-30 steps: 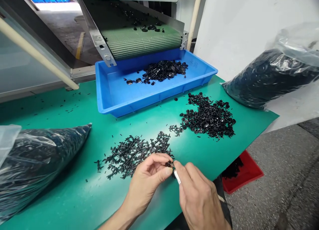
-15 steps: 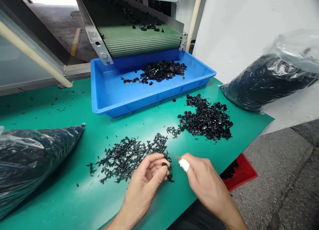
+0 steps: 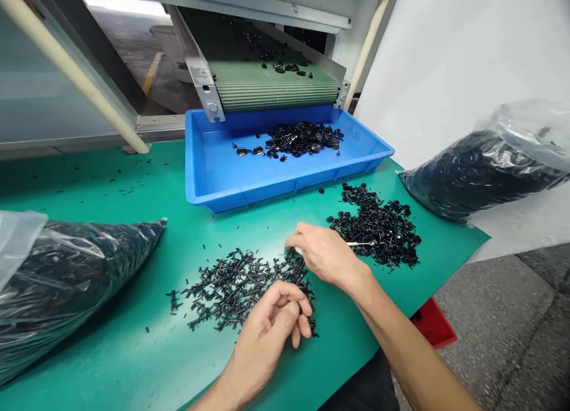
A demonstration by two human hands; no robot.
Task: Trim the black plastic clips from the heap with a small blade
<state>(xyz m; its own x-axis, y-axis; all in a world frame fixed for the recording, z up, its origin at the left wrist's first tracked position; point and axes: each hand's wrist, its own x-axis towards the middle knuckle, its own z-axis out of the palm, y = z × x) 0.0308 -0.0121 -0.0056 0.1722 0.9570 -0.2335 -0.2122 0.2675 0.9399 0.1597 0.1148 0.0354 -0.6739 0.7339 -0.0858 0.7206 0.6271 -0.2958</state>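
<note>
Presently, one slim pale rod-shaped tool (image 3: 356, 243), material unclear, juts rightward from your right hand (image 3: 323, 253), fingers closed round it: likely light, stiff, best pinched mid-shaft; your left hand (image 3: 272, 323) half-curled, contents hidden.

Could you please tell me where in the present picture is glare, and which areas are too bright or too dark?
Head view: pale sheen on the green tabletop, bright reflections on the left plastic bag; head view: opening washed out at its top, conveyor belt dark toward its far end; head view: small part in the left hand mostly hidden.
</note>
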